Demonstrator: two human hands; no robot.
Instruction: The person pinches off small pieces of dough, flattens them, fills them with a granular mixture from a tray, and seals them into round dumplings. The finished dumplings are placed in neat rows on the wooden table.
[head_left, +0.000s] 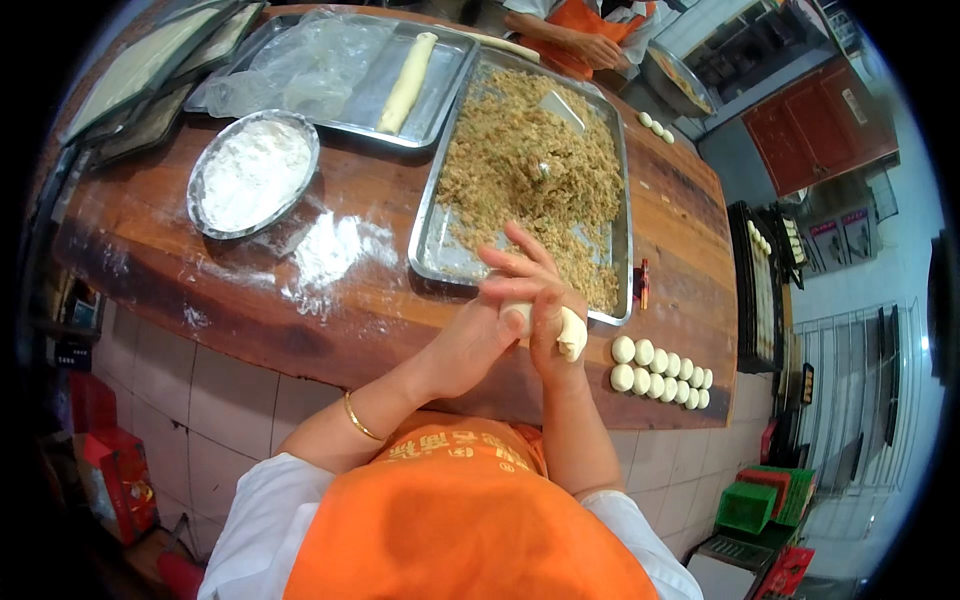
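Observation:
Both my hands meet over the table's near edge, just below a metal tray (627, 247) of crumbly brown filling (517, 142). A piece of pale dough (573, 334) is wrapped in my right hand (553, 330), and its gathered end sticks out at the right side. My left hand (472, 341), with a gold bangle at the wrist, presses against the dough from the left; its fingers overlap those of my right hand. A white scraper (562, 111) stands in the filling. Two rows of round dough pieces (658, 361) sit on the wood to the right.
On the wooden table (360, 330) are a metal bowl of flour (255, 176), spilled flour (330, 251) and a tray (360, 127) with a dough roll (407, 82) and plastic sheeting (300, 67). A red lighter-like object (644, 283) lies beside the filling tray. Another person's hands (600, 51) are across the table.

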